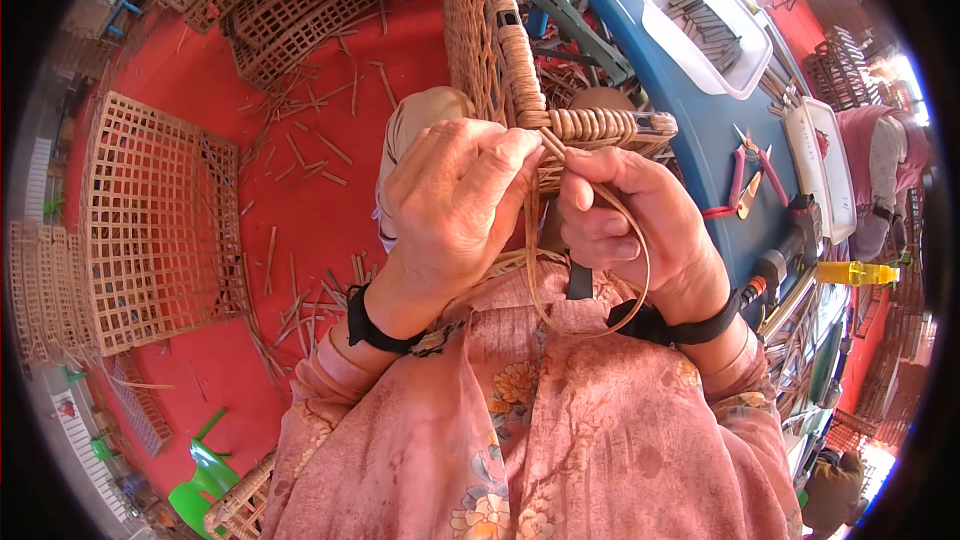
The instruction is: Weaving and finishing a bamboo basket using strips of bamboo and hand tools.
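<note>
From where I stand, the red floor (270,140) takes up most of the room to the worker's left, littered with cane offcuts. On the other side is the blue worktop (700,155), and just off its left edge, in front of the worker, is the woven piece (480,50), its wrapped bar (595,124) pointing toward that edge. Dark frame shows bare in a gap on the rim and again at the bar's outer end.

On the worktop, a white tub (664,38) of dark sticks sits by the left edge, toward the far end; pink-handled pliers (739,180) lie nearer the worker.

The left hand (450,190) is closed in a pinch at the woven piece's corner, apparently on the cane strip (647,270). The right hand (630,205) grips that strip between thumb and forefinger, just beside the left fingertips, its other fingers curled in. The slack hangs in a loop below, before the worker's chest.

I'd judge the step to be binding that corner, with the wrap unfinished. The next move would call for the left pinch to stay firm while the right draws the loop snug, without kinking or twisting it.
</note>
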`<state>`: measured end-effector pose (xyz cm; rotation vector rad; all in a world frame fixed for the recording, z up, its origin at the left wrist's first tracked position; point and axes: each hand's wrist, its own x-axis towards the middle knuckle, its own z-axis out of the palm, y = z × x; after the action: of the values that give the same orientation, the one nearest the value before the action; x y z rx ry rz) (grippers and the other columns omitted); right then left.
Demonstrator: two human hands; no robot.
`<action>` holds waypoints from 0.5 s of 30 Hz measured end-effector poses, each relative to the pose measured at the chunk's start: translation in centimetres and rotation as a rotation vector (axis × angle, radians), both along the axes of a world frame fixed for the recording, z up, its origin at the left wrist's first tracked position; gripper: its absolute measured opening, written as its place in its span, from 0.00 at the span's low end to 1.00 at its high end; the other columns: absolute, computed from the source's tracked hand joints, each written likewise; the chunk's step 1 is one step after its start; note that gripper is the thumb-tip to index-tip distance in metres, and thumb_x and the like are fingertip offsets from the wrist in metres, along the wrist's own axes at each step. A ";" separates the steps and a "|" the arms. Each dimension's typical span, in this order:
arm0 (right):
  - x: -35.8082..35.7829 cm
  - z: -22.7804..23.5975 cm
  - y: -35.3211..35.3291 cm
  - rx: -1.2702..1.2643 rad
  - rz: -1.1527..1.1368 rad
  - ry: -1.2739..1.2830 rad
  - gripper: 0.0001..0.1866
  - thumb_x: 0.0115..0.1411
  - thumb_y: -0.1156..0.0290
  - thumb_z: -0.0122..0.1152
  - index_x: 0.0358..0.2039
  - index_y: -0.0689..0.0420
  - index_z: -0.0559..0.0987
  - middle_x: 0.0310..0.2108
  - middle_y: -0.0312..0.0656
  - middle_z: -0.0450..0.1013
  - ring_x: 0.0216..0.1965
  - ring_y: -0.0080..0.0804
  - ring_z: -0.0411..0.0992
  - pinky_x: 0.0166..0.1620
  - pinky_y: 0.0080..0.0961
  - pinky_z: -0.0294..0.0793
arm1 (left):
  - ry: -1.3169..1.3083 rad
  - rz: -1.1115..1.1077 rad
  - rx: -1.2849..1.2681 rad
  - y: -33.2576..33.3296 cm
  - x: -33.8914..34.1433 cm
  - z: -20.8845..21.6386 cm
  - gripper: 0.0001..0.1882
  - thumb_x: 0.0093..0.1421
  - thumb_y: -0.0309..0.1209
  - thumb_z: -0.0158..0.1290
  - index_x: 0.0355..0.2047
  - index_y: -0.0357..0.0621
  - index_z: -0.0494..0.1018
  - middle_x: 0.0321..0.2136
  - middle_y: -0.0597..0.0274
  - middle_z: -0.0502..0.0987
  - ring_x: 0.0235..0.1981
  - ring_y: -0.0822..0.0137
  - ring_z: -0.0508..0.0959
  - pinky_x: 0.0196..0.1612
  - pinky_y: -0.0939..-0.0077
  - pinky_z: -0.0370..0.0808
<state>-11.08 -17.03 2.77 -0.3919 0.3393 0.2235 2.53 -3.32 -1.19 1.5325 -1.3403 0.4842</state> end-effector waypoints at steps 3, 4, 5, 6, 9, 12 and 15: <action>-0.1 0.6 0.5 -0.186 -0.094 0.119 0.15 0.71 0.63 0.51 0.32 0.61 0.78 0.14 0.31 0.62 0.12 0.18 0.58 0.14 0.15 0.56 | -0.039 0.014 0.025 0.0 0.1 0.1 0.12 0.51 0.21 0.64 0.37 0.40 0.79 0.30 0.59 0.77 0.30 0.59 0.78 0.33 0.66 0.75; 0.0 0.8 0.7 -0.301 -0.132 0.141 0.15 0.71 0.63 0.51 0.33 0.61 0.78 0.14 0.30 0.62 0.12 0.18 0.57 0.14 0.15 0.56 | -0.056 0.018 0.025 0.0 0.2 0.1 0.12 0.50 0.21 0.64 0.37 0.41 0.79 0.30 0.60 0.77 0.30 0.59 0.78 0.33 0.66 0.74; 0.0 0.9 0.9 -0.403 -0.165 0.113 0.16 0.71 0.63 0.50 0.34 0.62 0.79 0.14 0.30 0.63 0.11 0.18 0.57 0.14 0.16 0.56 | -0.056 0.017 0.026 -0.1 0.2 0.1 0.12 0.50 0.21 0.64 0.37 0.41 0.79 0.30 0.60 0.77 0.30 0.59 0.78 0.33 0.66 0.74; 0.1 1.0 1.0 -0.417 -0.170 0.163 0.16 0.71 0.63 0.50 0.34 0.62 0.79 0.14 0.30 0.63 0.11 0.18 0.57 0.14 0.16 0.56 | -0.075 0.019 0.020 -0.1 0.3 0.1 0.13 0.50 0.21 0.64 0.37 0.41 0.79 0.29 0.61 0.77 0.29 0.60 0.77 0.32 0.66 0.73; 0.5 1.0 0.9 -0.406 -0.167 0.141 0.15 0.71 0.64 0.49 0.35 0.62 0.78 0.14 0.30 0.63 0.11 0.18 0.57 0.14 0.17 0.56 | -0.114 0.027 0.008 -0.2 0.4 0.3 0.13 0.49 0.22 0.65 0.37 0.42 0.80 0.29 0.63 0.76 0.29 0.61 0.77 0.32 0.68 0.72; 0.7 0.9 0.5 -0.251 -0.123 0.131 0.15 0.71 0.65 0.49 0.34 0.61 0.78 0.14 0.30 0.63 0.11 0.18 0.57 0.14 0.16 0.55 | -0.136 0.036 0.015 0.0 0.5 0.5 0.14 0.49 0.23 0.65 0.38 0.42 0.80 0.29 0.64 0.76 0.29 0.63 0.77 0.31 0.69 0.71; 0.8 0.9 0.3 -0.160 -0.105 0.155 0.14 0.71 0.65 0.48 0.33 0.60 0.77 0.14 0.29 0.62 0.11 0.16 0.55 0.14 0.15 0.54 | -0.133 0.036 0.030 0.1 0.5 0.7 0.14 0.48 0.23 0.65 0.38 0.43 0.80 0.28 0.65 0.76 0.28 0.64 0.76 0.31 0.69 0.70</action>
<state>-10.29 -16.77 3.65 -0.5146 0.5307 0.1239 3.01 -3.24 -0.48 1.5736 -1.4292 0.6004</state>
